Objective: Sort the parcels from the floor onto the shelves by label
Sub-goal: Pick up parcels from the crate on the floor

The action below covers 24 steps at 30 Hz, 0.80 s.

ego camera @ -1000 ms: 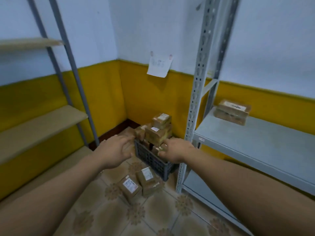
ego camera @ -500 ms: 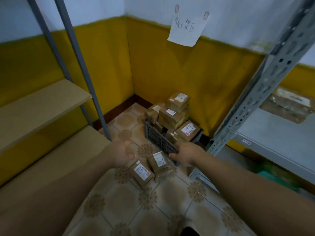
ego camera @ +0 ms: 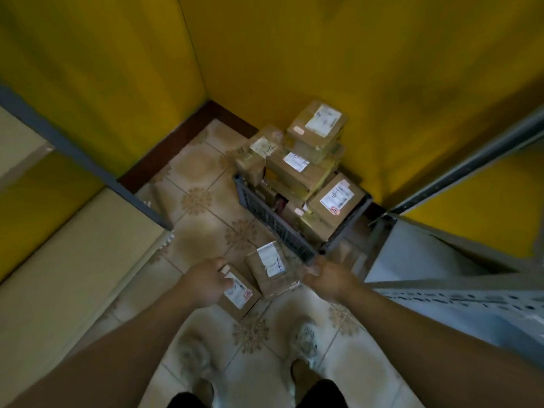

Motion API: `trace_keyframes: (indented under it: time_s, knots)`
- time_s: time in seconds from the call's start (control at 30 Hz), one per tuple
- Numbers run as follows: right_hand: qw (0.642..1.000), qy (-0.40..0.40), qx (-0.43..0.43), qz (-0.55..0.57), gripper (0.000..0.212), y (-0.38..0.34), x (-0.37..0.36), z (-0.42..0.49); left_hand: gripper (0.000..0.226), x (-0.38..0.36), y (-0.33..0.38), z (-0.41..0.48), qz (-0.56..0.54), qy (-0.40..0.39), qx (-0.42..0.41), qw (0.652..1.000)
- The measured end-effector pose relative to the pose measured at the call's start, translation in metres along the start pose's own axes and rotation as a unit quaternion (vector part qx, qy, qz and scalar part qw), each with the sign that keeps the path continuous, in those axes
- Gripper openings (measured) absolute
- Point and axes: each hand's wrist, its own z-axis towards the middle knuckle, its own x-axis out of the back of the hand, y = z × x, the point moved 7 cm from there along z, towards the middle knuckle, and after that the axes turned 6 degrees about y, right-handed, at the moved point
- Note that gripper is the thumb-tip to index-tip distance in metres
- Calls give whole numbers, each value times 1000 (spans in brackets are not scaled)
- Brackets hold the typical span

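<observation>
Parcel at L hand, R hand free

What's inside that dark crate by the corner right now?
Labelled cardboard parcels fill the crate, stacked well above its rim. Whatever lies beneath them, and the crate's bottom, is covered.

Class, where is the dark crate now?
Head view, right of centre: the crate stands on the floor in the yellow corner, just behind two loose parcels.

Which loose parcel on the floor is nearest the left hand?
The parcel with the red-stamped label, partly covered by the left hand; the handwritten-label parcel lies farther right.
</observation>
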Motion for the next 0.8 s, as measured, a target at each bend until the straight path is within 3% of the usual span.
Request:
trace_keyframes:
  time_s: [0.37,0.63,0.7,0.8]
  knots:
    - [968,-12,-192,159,62,65,-160,188,60,-108,-68,245,60,-92,-26,994]
    - [957,35,-236,162,69,118,-272,328,73,-208,-90,392,8,-48,-30,998]
    - [947,58,-252,193,61,131,-291,351,73,-229,-88,413,-26,-31,-21,999]
    - [908,66,-295,290,77,144,-316,371,69,-256,-89,432,-70,-34,2,997]
